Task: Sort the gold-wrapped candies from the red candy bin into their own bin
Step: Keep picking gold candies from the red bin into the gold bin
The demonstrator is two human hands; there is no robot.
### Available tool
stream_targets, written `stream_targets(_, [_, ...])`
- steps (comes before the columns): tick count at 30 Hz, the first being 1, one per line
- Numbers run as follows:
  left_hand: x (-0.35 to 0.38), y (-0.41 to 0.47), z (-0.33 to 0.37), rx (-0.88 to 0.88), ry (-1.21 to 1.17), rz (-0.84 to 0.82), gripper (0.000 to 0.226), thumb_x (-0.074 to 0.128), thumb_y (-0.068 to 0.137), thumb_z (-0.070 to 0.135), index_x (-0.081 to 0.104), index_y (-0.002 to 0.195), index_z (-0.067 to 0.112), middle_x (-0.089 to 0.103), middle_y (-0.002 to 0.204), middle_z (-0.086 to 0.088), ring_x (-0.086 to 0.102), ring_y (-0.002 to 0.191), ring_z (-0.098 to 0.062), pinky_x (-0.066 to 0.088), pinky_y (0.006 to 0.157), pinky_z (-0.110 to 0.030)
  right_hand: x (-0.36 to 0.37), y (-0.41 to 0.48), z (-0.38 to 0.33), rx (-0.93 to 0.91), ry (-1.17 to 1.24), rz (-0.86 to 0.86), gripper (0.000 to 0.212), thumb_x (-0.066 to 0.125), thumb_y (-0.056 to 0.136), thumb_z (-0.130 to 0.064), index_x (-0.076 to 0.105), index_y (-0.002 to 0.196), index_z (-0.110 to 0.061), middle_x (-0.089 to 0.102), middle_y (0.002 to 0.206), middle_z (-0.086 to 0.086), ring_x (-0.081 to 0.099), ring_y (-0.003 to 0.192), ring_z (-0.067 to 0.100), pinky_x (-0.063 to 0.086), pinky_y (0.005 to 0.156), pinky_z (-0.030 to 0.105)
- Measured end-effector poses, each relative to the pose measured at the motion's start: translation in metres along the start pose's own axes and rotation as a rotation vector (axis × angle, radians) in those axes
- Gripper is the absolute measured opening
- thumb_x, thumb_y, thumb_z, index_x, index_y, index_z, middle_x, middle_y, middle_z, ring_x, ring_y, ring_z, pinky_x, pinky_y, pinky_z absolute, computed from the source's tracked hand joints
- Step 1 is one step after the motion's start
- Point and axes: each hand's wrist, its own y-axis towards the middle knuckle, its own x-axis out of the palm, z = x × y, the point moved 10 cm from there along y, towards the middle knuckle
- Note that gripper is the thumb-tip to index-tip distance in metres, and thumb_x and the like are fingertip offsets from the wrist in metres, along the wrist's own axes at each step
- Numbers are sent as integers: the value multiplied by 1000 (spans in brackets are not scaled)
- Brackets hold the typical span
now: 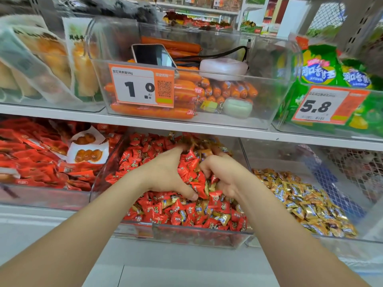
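gold candies [224, 218] are left in the red bin [196, 237]; lots lie in the gold bin [259, 154]. we curl left hand [165, 172] and right hand [226, 179] fingers round a mixed clump [196, 179].

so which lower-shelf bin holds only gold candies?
The right bin, beside the middle bin where the left hand and right hand grip candies. It holds gold candies only; the middle one is red with gold mixed in, the left bin has red packets.
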Motion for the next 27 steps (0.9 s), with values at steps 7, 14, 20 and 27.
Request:
stream_targets(7, [-13, -18, 6, 79, 144, 56, 127, 95, 49, 69, 31, 154, 39, 40, 145, 7, 40, 138, -21, 39, 115, -39, -4, -32, -27, -259, -523, -138, 79, 62, 75, 7, 56, 136, -43, 70, 112, 16, 58, 68, 19, 49, 58, 37])
stream_targets(14, [-32, -40, 34, 330, 134, 287, 57, 88, 71, 60, 64, 119, 39, 59, 123, 22, 53, 121, -2, 44, 110, -37, 2, -54, -36, -473, -899, -207, 103, 55, 78, -2, 21, 152, -66, 42, 161, -7, 71, 111, 29, 61, 90, 54])
stream_targets(20, [2, -28, 43, 393, 363, 162, 26, 79, 86, 54, 75, 103, 35, 68, 105, 18, 58, 105, -6, 50, 96, -36, -12, -54, -28, -400, -1188, 106, 56, 60, 88, -15, 53, 143, -23, 62, 114, 6, 62, 105, 22, 55, 85, 36])
stream_targets(27, [-32, -35, 20, 211, 667, 327, 20, 65, 90, 56, 62, 94, 37, 60, 103, 15, 55, 108, -17, 40, 92, -39, 2, -57, -42, -567, -1110, 74, 51, 67, 80, -14, 60, 129, -26, 48, 117, -5, 51, 112, 15, 47, 93, 30])
